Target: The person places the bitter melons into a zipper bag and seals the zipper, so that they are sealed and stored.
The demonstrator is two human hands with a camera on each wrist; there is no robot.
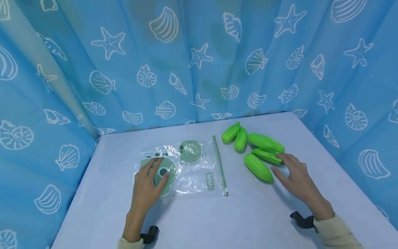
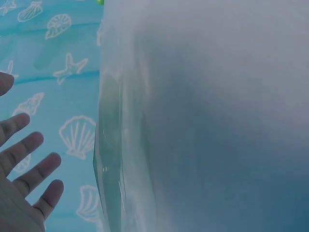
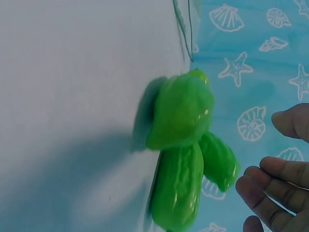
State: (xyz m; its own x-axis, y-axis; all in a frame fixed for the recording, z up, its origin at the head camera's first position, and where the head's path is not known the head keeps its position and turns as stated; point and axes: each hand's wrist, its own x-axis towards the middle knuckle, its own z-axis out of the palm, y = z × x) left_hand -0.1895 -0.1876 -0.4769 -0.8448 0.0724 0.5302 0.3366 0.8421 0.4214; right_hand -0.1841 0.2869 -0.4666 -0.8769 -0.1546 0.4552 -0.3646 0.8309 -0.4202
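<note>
A clear zip bag [image 1: 186, 186] with green cartoon prints lies flat on the table, its green slider strip toward the right. My left hand [image 1: 146, 190] hovers over the left part of the bag, partly hiding it. In the left wrist view that hand's fingers [image 2: 36, 174] are spread and hold nothing. Several glossy, bright green cucumber-like vegetables [image 1: 258, 168] lie to the right of the bag. Beside the nearest ones is my right hand [image 1: 296, 178], thumb and fingers apart with nothing between them. The right wrist view shows the vegetables [image 3: 178, 188] just apart from its fingers [image 3: 253, 191].
The table [image 1: 236, 218] has a white cover. A blue curtain [image 1: 192, 86] printed with white shells and starfish hangs behind it and along the sides. Each wrist carries a black curved device, one at the left wrist [image 1: 150, 235] and one at the right wrist [image 1: 301, 220].
</note>
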